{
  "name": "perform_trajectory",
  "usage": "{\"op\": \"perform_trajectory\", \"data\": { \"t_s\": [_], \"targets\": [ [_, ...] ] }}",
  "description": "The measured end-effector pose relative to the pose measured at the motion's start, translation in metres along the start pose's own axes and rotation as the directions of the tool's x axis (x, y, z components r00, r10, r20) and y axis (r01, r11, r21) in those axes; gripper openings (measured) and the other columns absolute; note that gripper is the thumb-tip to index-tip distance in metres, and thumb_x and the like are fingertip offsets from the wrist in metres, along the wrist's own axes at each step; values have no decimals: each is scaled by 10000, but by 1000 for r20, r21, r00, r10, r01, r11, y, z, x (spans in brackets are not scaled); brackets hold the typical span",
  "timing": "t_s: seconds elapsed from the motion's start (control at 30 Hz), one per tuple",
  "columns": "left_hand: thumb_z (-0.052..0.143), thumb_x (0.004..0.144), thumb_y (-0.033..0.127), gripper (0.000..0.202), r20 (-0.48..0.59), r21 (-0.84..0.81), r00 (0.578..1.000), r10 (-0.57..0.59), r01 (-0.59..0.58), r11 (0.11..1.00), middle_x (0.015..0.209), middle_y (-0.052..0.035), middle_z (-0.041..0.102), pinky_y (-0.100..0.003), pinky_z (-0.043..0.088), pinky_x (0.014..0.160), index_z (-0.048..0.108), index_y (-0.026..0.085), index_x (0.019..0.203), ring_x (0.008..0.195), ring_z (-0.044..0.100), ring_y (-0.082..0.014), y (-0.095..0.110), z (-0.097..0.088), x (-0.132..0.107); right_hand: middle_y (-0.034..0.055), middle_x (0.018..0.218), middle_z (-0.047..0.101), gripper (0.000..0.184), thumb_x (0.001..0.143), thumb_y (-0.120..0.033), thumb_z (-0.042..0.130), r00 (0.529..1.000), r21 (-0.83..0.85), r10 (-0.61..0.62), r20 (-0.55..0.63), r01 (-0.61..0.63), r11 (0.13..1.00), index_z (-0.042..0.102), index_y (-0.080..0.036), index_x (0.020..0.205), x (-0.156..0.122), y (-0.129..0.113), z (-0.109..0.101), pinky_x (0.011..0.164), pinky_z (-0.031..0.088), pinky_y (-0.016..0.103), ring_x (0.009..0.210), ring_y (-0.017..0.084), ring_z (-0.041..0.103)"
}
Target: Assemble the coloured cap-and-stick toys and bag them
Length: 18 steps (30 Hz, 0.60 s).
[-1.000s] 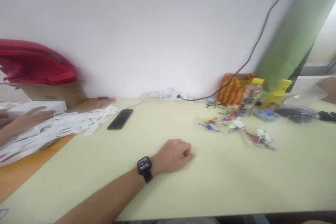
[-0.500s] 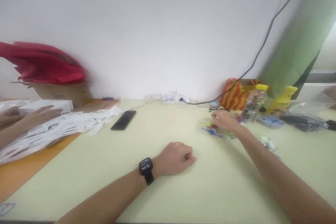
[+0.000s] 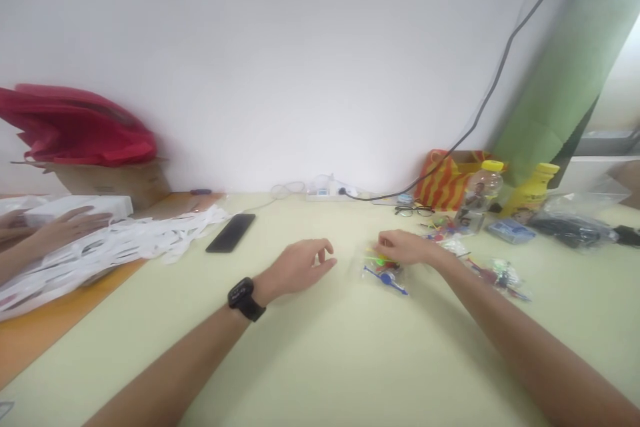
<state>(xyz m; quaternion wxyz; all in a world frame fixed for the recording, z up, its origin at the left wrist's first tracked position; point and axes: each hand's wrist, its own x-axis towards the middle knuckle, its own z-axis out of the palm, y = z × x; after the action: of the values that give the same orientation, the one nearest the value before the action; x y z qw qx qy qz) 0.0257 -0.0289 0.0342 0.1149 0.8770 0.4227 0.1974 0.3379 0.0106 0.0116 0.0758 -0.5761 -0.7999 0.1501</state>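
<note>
A clear plastic bag of small colourful parts [image 3: 386, 275], with a blue piece, green and yellow bits inside, hangs from my right hand [image 3: 404, 247]. Its fingers pinch the bag's upper edge. My left hand [image 3: 300, 268], a black watch [image 3: 245, 299] on its wrist, is to the left of the bag and apart from it. The thumb and fingers there are parted, with nothing between them. Beyond my right forearm lie more clear bags of small parts [image 3: 503, 277].
A black phone [image 3: 231, 233] lies left of centre. Along the wall are a power strip [image 3: 325, 193], glasses [image 3: 415, 211], a striped bag [image 3: 437, 180], a clear bottle [image 3: 480, 197] and a yellow bottle [image 3: 533, 193]. At far left, another person's hands [image 3: 75, 227] rest by white strips [image 3: 110, 253].
My right hand has drawn the bag of parts left and nearer to me. My left hand has moved left and away from me, its fingers opening.
</note>
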Motion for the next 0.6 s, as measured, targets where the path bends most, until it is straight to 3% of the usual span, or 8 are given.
{"op": "perform_trajectory", "data": {
  "t_s": [0.13, 0.33, 0.43, 0.5, 0.6],
  "targets": [
    [560, 978, 457, 285, 134, -56, 991, -23, 31, 998, 848, -16, 728, -287, 452, 651, 708, 223, 1043, 728, 652, -180, -21, -11, 8, 37, 750, 678, 374, 941, -505, 599, 990, 142, -88, 106, 72, 987, 610, -188, 743, -8, -15, 6, 581, 352, 271, 639, 155, 538],
    [536, 991, 551, 414, 79, -385, 993, -86, 110, 916, 1045, -53, 738, -301, 504, 778, 710, 212, 1152, 918, 659, -204, -29, 2, 6, -19, 705, 587, 267, 948, -365, 567, 957, 252, -287, 45, 267, 930, 554, -193, 744, 0, -50, 2, 594, 365, 256, 631, 128, 481],
    [619, 956, 549, 465, 159, -595, 981, -111, 184, 782, 1104, -75, 733, -312, 511, 807, 672, 209, 1269, 970, 667, -222, -24, 13, 1, -22, 726, 588, 278, 962, -393, 574, 920, 273, -392, 23, 371, 888, 548, -196, 768, 11, -70, -6, 599, 369, 251, 638, 125, 482],
    [693, 918, 517, 466, 207, -721, 973, -99, 221, 656, 1077, -98, 730, -316, 513, 793, 680, 171, 1229, 951, 676, -232, -23, 17, 0, -18, 733, 601, 290, 969, -406, 577, 903, 253, -429, 16, 411, 876, 558, -196, 770, 19, -78, -9, 595, 363, 252, 633, 124, 484],
    [783, 855, 439, 397, 221, -837, 965, -139, 261, 481, 1019, -100, 720, -307, 515, 771, 692, 147, 1109, 895, 686, -221, -27, 20, 1, 4, 738, 628, 360, 980, -474, 575, 938, 216, -306, -166, 337, 916, 566, -194, 753, 31, -78, -6, 600, 370, 260, 648, 135, 514]
  ]
}}
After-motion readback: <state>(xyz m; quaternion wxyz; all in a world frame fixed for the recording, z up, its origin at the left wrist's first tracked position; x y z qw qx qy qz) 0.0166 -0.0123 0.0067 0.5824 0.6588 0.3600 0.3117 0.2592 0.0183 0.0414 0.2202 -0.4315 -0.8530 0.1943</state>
